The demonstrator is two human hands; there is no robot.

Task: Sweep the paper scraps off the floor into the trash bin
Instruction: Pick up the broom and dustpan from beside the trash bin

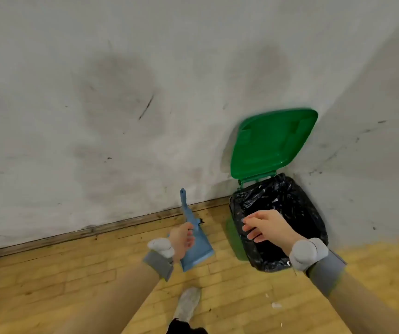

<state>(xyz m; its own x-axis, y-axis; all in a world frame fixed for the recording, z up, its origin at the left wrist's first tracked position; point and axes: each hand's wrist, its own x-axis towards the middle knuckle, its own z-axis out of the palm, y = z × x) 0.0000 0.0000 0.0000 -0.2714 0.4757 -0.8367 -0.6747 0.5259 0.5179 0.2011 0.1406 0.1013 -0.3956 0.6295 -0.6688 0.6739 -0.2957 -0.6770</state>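
**A:** Blue plastic dustpan (195, 248), left of centre, held up off the wood floor (73, 273). Its handle points toward the wall (121, 92). The inside of the pan is not visible, so I can't tell if it carries a load.

**B:** Any scraps on view?

**A:** A few white paper scraps (276, 305) on the boards at lower right, to the right of the shoe (189, 301) and near the front of the trash bin (314, 225). None that I can see on the left stretch of floor. The bin stands in the corner with its green lid (273, 143) tipped back against the wall and the black liner open.

**B:** How far along?

**A:** My guess is late but not done. Most of the floor shown is free of paper. Those last bits need sweeping up and tipping in.

**B:** Hands?

**A:** The left hand (183, 239) reaches forward and low, with its grip clenched round the dustpan where the handle meets the pan. The right hand (266, 227) is out over the near rim of the bin, palm down, fingers loose and slightly spread. That grip is released, with nothing in it that I can make out. Whether a fingertip brushes the liner is too blurred to tell.
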